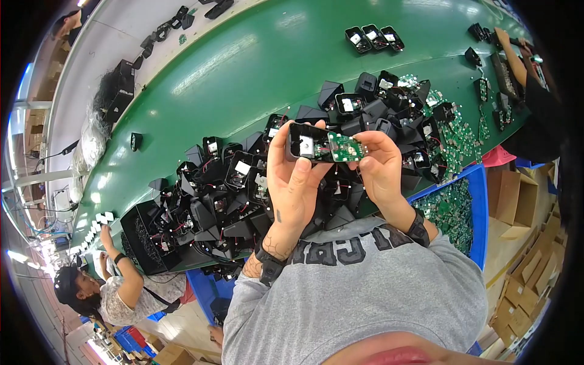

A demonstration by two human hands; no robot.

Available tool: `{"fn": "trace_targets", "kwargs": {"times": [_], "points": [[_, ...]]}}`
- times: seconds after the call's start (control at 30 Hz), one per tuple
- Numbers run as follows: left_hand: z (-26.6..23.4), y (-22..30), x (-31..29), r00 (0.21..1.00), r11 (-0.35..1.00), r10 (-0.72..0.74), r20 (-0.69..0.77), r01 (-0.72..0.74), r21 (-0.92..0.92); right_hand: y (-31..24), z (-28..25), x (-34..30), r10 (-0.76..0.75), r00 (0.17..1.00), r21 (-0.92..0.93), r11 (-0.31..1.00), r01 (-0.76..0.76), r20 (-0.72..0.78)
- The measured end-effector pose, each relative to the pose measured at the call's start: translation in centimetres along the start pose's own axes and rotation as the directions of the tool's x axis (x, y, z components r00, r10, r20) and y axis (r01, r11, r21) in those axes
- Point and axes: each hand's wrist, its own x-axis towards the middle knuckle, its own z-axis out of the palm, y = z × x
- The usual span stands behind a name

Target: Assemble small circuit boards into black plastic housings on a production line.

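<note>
Left grip: I have this hand wrapped around the open housing, thumb on the near side.
Black housing: held in the left grip, open face up, a white block inside it.
Right grip: this hand is closed to a pinch, thumb and finger on the board's right end.
Green circuit board: between my two grips, at the housing's right end; I can't tell whether wires join them.
Housing pile: dark housings heaped left of, beneath and beyond both grips on the green bench.
Loose boards: a green scatter right of the right grip.
Blue bin: its wall stands right of and nearer than the right grip.
Housing row: three open housings well beyond the grips.
</note>
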Motion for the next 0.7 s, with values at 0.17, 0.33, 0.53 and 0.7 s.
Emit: {"fn": "trace_targets", "kwargs": {"times": [0.17, 0.33, 0.53, 0.7], "points": [[-0.1, -0.3, -0.2, 1.0, 0.998, -0.013, 0.018, 0.014, -0.058, -0.3, -0.2, -0.1, 0.049, 0.999, 0.081, 0.996, -0.048, -0.01], [0.4, -0.3, -0.1, 0.999, 0.999, -0.016, 0.034, 0.017, -0.049, -0.3, 0.4, 0.5, -0.265, 0.963, -0.266, 0.926, 0.27, 0.055], [0.0, 0.0, -0.3, 0.993, 0.996, -0.064, 0.095, 0.07, -0.059, -2.3, 1.3, 0.8, -0.301, 0.944, -0.537, 0.779, 0.324, 0.133], [-0.3, -0.5, -0.3, 0.996, 0.997, -0.065, 0.056, 0.063, 0.043, -2.4, 0.4, 1.5, -0.352, 0.898, -0.555, 0.705, 0.44, 0.264]]}}
